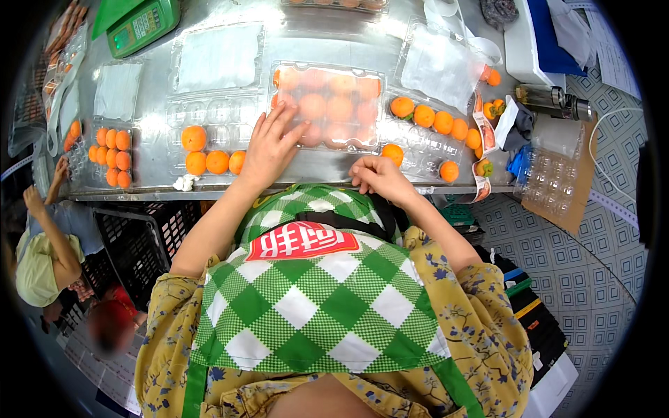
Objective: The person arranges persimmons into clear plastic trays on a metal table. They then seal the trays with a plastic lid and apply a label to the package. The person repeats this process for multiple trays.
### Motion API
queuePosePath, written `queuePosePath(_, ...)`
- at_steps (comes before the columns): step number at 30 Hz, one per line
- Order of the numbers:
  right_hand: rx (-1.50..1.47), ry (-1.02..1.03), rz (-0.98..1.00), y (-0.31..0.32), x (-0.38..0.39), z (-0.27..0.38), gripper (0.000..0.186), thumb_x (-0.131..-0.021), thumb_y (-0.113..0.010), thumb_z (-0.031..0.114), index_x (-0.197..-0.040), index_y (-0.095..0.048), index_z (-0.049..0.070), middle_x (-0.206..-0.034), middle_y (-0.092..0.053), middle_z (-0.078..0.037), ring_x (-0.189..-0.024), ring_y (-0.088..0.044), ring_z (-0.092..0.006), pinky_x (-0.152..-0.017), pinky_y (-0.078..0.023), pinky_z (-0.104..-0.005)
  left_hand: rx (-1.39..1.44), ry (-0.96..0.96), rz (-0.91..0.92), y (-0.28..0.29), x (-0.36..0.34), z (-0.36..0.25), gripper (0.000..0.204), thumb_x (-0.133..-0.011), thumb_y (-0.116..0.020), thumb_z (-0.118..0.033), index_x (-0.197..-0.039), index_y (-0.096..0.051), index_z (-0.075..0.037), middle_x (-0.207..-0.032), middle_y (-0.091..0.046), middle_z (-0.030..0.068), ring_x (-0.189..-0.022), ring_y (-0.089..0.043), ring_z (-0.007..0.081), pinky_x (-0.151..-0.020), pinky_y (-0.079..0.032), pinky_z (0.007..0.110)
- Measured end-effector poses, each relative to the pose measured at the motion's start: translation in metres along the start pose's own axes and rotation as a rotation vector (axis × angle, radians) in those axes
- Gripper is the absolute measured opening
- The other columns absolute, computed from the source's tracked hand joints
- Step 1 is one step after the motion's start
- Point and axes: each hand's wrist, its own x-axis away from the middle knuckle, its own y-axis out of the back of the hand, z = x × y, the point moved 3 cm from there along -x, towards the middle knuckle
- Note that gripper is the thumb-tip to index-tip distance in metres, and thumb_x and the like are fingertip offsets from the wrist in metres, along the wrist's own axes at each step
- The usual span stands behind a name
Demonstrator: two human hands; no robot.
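Observation:
My left hand (277,143) lies with its fingers stretched out over the near left part of a closed clear plastic clamshell box (339,67). Rows of round orange fruits (312,106) show through its lid. Near the table's front edge, my right hand (382,180) is curled, fingertips drawn together; whether anything is between them is hidden. One loose-looking orange fruit (392,154) sits just beyond it. On the left, an open clamshell tray (221,115) has several fruits in its near cups. Another open tray (425,148) on the right is partly filled.
A green digital scale (144,28) stands at the far left. Further left, a smaller tray holds several fruits (111,155). Labels (482,132), a dark bottle (554,102) and a white bin (524,42) are at the right. Another person's arm (45,216) reaches in at the left.

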Motion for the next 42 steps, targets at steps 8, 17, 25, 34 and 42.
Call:
queuePosePath(8, 0.170, 0.447, -0.125, 0.015, -0.007, 0.040, 0.032, -0.088, -0.058, 0.014, -0.118, -0.056, 0.005, -0.088, -0.065, -0.004, -0.074, -0.059, -0.0114, -0.071, -0.049, -0.0263, -0.049, -0.054, -0.517, 0.065, -0.071, 0.007, 0.046, -0.067, -0.077, -0.010, -0.111, -0.062, -0.010, -0.120, -0.057, 0.0101, -0.108, -0.054, 0.0309, -0.091, -0.044, 0.040)
queuePosePath(17, 0.288, 0.679, -0.557, 0.080, -0.067, 0.136, 0.052, -0.081, -0.061, 0.014, -0.129, -0.046, 0.005, -0.111, -0.062, -0.012, -0.081, -0.064, -0.0197, -0.079, -0.049, -0.0320, 0.238, -0.131, -0.484, 0.071, -0.116, 0.014, 0.023, -0.078, -0.067, -0.002, -0.101, -0.065, -0.007, -0.095, -0.065, 0.0078, -0.087, -0.061, 0.0237, -0.074, -0.050, 0.033)
queuePosePath(25, 0.960, 0.834, -0.608, 0.041, -0.063, 0.093, 0.036, -0.065, -0.076, 0.019, -0.095, -0.060, 0.008, -0.093, -0.057, -0.008, -0.088, -0.055, -0.0262, -0.073, -0.046, -0.0380, 0.099, -0.054, -0.065, 0.028, -0.122, 0.057, 0.031, -0.082, -0.057, -0.001, -0.110, -0.063, -0.012, -0.121, -0.060, 0.0059, -0.124, -0.047, 0.0282, -0.103, -0.038, 0.041)
queuePosePath(34, 1.032, 0.829, -0.680, 0.003, -0.056, 0.087, 0.034, -0.064, -0.072, 0.014, -0.095, -0.060, 0.008, -0.091, -0.053, -0.006, -0.088, -0.051, -0.0249, -0.073, -0.041, -0.0377, 0.150, 0.002, -0.009, 0.027, -0.131, 0.066, 0.045, -0.082, -0.052, 0.000, -0.123, -0.056, -0.016, -0.136, -0.049, 0.0048, -0.134, -0.034, 0.0291, -0.112, -0.023, 0.048)
queuePosePath(42, 0.957, 0.919, -0.731, 0.000, -0.093, 0.115, 0.027, -0.068, -0.068, 0.015, -0.094, -0.062, 0.011, -0.090, -0.053, -0.005, -0.089, -0.051, -0.0235, -0.075, -0.041, -0.0368, 0.155, 0.043, 0.102, 0.018, -0.121, 0.072, 0.036, -0.084, -0.051, -0.001, -0.115, -0.061, -0.015, -0.137, -0.048, 0.0041, -0.136, -0.031, 0.0259, -0.112, -0.020, 0.051)
